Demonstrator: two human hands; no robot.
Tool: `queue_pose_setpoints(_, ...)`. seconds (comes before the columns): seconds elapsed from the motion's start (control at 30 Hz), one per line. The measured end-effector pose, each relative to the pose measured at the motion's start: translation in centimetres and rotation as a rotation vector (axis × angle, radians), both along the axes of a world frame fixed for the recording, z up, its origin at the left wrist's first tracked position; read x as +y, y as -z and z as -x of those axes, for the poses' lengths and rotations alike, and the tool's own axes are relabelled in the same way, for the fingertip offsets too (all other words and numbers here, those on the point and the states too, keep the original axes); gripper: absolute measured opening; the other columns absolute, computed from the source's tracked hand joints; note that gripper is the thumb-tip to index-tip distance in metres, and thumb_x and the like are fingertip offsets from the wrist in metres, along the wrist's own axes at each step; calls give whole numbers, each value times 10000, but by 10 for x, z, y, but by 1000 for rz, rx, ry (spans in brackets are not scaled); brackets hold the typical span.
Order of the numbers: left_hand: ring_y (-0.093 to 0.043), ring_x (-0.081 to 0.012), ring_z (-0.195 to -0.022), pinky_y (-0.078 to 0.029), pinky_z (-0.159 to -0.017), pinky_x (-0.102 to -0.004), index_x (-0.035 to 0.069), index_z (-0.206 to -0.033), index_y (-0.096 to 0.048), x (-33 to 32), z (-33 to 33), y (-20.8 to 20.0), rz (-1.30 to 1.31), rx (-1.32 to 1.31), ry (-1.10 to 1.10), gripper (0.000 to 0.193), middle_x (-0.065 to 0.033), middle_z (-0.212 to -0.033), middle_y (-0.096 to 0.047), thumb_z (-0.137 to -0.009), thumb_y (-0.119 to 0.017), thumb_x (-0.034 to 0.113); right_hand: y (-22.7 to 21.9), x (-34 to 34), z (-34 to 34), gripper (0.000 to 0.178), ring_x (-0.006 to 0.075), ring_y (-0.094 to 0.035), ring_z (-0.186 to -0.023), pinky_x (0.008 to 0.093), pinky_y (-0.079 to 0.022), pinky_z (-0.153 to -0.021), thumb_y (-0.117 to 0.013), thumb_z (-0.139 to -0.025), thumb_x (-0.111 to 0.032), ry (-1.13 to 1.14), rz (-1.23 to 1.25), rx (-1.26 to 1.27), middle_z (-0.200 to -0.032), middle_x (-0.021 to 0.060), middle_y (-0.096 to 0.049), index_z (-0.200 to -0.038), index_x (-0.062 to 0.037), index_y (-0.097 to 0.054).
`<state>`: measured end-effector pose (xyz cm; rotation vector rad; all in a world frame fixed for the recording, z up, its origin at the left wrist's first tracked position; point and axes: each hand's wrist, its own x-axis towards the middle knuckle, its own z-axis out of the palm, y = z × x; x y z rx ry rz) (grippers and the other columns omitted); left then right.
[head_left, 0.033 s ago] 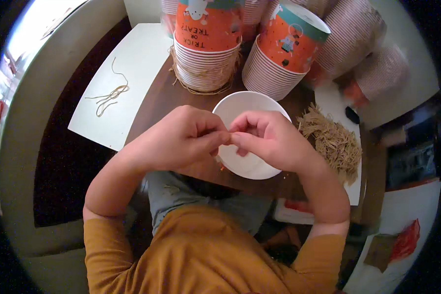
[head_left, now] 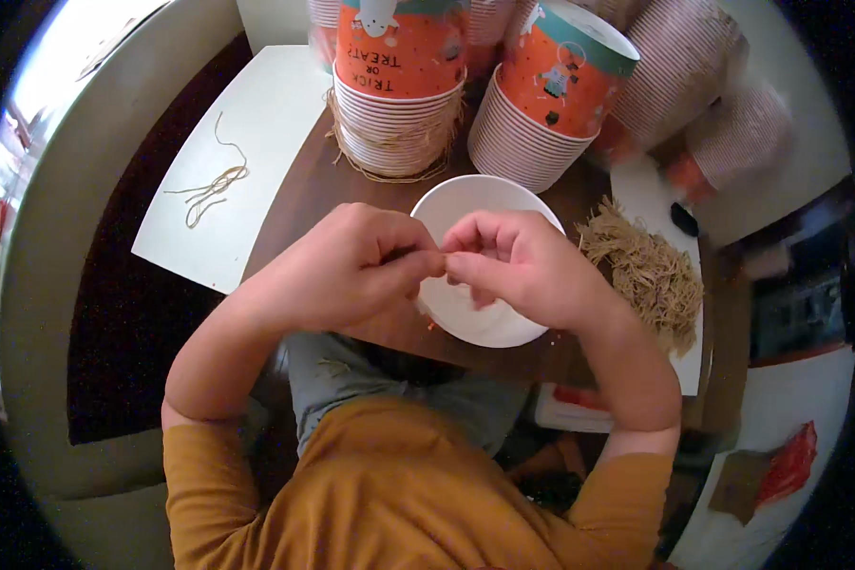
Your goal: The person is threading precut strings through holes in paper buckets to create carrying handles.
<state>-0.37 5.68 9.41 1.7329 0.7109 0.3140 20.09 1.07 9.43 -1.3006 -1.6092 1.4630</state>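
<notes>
My left hand [head_left: 375, 258] and my right hand [head_left: 518, 261] meet fingertip to fingertip above a round white container [head_left: 492, 328]. Thumb and forefinger of each are pinched together, and whatever lies between them is too small to make out. The lower fingers of the right hand curl under, partly blurred. Both hands cover part of the container's rim and inside. To the right lies a heap of short tan twine pieces [head_left: 651, 275]. A few loose tan strings [head_left: 218, 190] rest on a white sheet [head_left: 176, 233] at the left.
Beyond the container stand nested stacks of orange-and-white paper buckets, one [head_left: 394, 128] with twine hanging around it and another [head_left: 541, 114] beside it. More wrapped stacks [head_left: 679, 71] lean at the back right. A small black object [head_left: 683, 219] lies near the heap. The brown tabletop [head_left: 299, 204] ends before my lap.
Both hands keep their pinch in nearly the same place. The right hand's lower fingers have shifted slightly, and the whole view has moved a little.
</notes>
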Motion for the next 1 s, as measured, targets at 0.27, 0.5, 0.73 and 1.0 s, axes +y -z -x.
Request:
queue_pose_setpoints(0.27, -548, -76, -694, -455, -621, -230, -27, -910, -632, -6, 2, 3, 26, 77, -137, 164, -23, -757, -608, -902, -580, 128, 15, 7, 2, 110, 46, -558, -737, 198, -451, -631, -634, -851, -98, 20, -52, 136, -821, 3, -632, -902, -1, -626)
queue_pose_setpoints(0.5, -552, -97, -634, -437, -561, -234, -21, -934, -646, -16, 17, 35, -357, 18, -387, 121, -81, -736, -603, -825, -612, 18, 29, 13, -17, 111, 58, -550, -663, 235, -451, -607, -624, -832, -107, 15, -137, -128, -703, 12, -618, -835, 3, -633)
queue_pose_setpoints(0.73, -601, -123, -653, -457, -564, -231, -1, -957, -662, -13, 4, 61, -488, 60, -389, 171, -84, -780, -614, -786, -657, 3, 39, 21, -13, 126, 90, -554, -647, 261, -458, -605, -603, -824, -111, -53, -66, -180, -696, 49, -619, -849, 9, -629)
queue_pose_setpoints(1.0, -617, -138, -653, -485, -577, -247, -18, -946, -650, -17, 2, 60, -561, 49, -378, 182, -95, -775, -623, -765, -666, -18, 37, 25, -6, 142, 105, -562, -630, 282, -460, -581, -605, -811, -124, -74, -78, -213, -687, 62, -617, -849, 10, -633)
